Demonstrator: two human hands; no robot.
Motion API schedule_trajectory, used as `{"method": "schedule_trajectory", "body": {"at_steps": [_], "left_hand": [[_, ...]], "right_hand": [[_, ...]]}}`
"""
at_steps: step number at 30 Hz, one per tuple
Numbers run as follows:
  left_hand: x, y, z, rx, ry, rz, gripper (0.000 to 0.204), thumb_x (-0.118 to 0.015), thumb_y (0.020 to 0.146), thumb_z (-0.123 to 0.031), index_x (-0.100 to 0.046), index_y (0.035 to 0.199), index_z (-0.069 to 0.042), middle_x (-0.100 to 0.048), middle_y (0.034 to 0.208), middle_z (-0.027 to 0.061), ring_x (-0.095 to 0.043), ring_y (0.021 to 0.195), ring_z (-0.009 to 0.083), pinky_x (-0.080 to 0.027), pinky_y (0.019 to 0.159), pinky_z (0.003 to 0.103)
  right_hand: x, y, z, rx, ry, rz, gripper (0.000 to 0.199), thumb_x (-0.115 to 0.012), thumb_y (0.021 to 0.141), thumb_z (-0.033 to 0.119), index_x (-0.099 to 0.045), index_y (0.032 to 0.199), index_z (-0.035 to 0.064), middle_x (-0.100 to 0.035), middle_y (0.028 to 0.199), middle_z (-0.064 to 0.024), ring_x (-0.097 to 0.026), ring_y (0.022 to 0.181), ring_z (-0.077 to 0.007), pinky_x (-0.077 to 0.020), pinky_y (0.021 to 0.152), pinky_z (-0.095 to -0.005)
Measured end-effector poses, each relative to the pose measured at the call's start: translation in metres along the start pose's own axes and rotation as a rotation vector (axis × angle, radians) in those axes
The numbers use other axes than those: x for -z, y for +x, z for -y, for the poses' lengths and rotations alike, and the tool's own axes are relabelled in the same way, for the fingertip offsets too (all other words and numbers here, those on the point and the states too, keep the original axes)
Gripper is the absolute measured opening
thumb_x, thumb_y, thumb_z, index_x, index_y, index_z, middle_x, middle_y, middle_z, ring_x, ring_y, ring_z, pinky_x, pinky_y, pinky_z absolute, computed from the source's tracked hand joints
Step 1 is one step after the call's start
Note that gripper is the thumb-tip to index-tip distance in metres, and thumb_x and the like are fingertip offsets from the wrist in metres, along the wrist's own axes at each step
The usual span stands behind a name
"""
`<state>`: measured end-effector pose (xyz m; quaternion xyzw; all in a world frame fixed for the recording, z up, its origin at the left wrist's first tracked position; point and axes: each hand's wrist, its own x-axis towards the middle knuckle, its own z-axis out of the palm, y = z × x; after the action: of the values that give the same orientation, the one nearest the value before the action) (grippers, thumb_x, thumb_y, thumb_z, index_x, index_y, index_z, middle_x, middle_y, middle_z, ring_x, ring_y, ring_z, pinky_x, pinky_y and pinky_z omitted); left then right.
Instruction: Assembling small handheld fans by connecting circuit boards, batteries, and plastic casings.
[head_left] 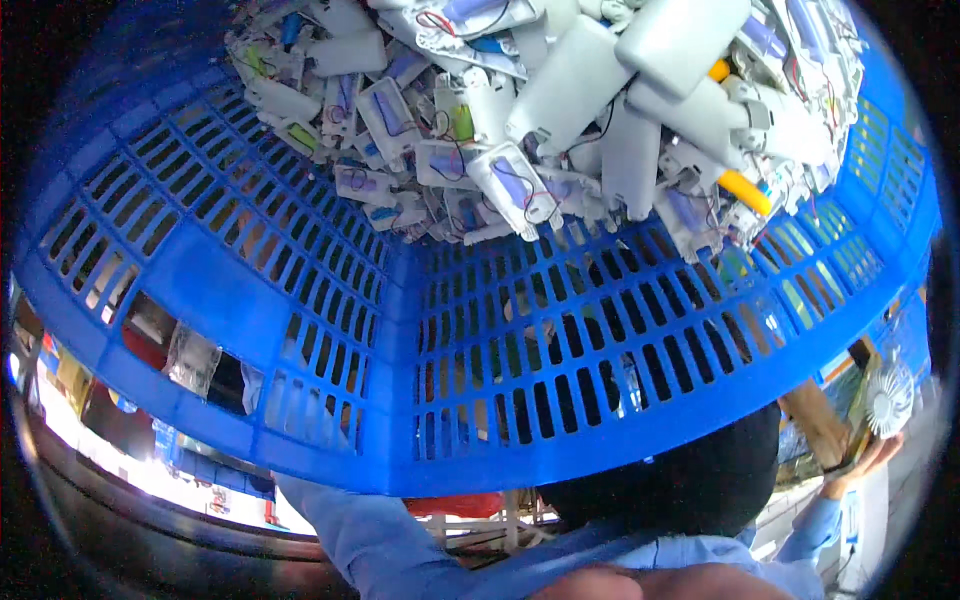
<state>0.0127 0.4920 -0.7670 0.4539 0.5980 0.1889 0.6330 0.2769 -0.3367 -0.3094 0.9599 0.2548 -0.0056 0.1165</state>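
A big blue slotted plastic crate (480,465) fills most of the view, tilted, its corner toward me. Heaped inside are white plastic casings (570,85), many with purple cylindrical battery cells (512,178) and thin red and black wires. My left arm, in a light blue sleeve (375,540), reaches up to the crate's lower rim; its hand is hidden behind the wall. At the far right, outside the crate, my right hand (872,465) has its fingers bent around the bottom of a white round ribbed piece like a small fan head (888,402).
Orange cylinders (745,192) and yellow-green cells (462,122) show among the casings. Something red (455,505) lies below the crate. A dark rounded shape (690,480) sits behind the near rim. Another bare forearm-like shape (815,425) is close to my right hand.
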Motion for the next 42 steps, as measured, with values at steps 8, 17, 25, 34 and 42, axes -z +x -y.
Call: {"method": "schedule_trajectory", "body": {"at_steps": [8, 17, 25, 34, 42], "left_hand": [[0.006, 0.004, 0.012, 0.024, -0.043, -0.027, 0.042, -0.036, 0.089, -0.028, -0.056, 0.11, 0.003, -0.061, 0.105, 0.017, -0.058, 0.1, 0.03, -0.044, 0.092, 0.04], [0.04, -0.057, -0.022, 0.015, -0.034, -0.177, 0.042, -0.035, 0.089, -0.027, -0.056, 0.11, 0.003, -0.061, 0.105, 0.0173, -0.058, 0.101, 0.0303, -0.044, 0.093, 0.04], [0.054, -0.204, -0.047, -0.001, -0.158, -0.412, 0.042, -0.035, 0.089, -0.027, -0.056, 0.11, 0.003, -0.061, 0.106, 0.0176, -0.058, 0.101, 0.0306, -0.044, 0.093, 0.04], [-0.118, -0.362, -0.182, -0.575, -0.128, -0.719, 0.043, -0.038, 0.093, -0.028, -0.052, 0.119, 0.003, -0.056, 0.12, 0.0182, -0.058, 0.108, 0.0301, -0.043, 0.099, 0.042], [-0.215, -0.481, -0.224, -0.148, -0.576, -0.144, 0.043, -0.048, 0.096, -0.032, -0.049, 0.126, -0.001, -0.052, 0.127, 0.0125, -0.049, 0.118, 0.0246, -0.038, 0.103, 0.044]], "right_hand": [[-0.007, -0.001, -0.005, -0.036, 0.021, -0.035, 0.044, -0.052, 0.093, 0.031, -0.048, 0.122, -0.0013, -0.04, 0.132, -0.0197, -0.045, 0.117, -0.0339, -0.0387, 0.097, -0.0444], [-0.007, -0.002, -0.002, -0.474, 0.362, -0.1, 0.041, -0.055, 0.089, 0.021, -0.047, 0.123, -0.0011, -0.048, 0.121, -0.0191, -0.05, 0.111, -0.0319, -0.041, 0.094, -0.0451], [-0.032, 0.026, 0.041, -0.645, 0.659, -0.169, 0.028, -0.055, 0.088, 0.024, -0.052, 0.101, -0.0002, -0.055, 0.099, -0.0113, -0.052, 0.096, -0.0221, -0.0408, 0.086, -0.0377], [-0.044, 0.037, 0.044, -0.616, 1.164, -0.075, 0.013, -0.05, 0.092, 0.01, -0.044, 0.101, 0.0035, -0.052, 0.098, -0.008, -0.051, 0.092, -0.0161, -0.0418, 0.08, -0.0309], [-0.061, 0.04, 0.04, -0.485, 1.214, -0.09, 0.008, -0.046, 0.094, 0.008, -0.044, 0.101, 0.0045, -0.048, 0.096, -0.0052, -0.046, 0.087, -0.0132, -0.041, 0.077, -0.0281]]}}
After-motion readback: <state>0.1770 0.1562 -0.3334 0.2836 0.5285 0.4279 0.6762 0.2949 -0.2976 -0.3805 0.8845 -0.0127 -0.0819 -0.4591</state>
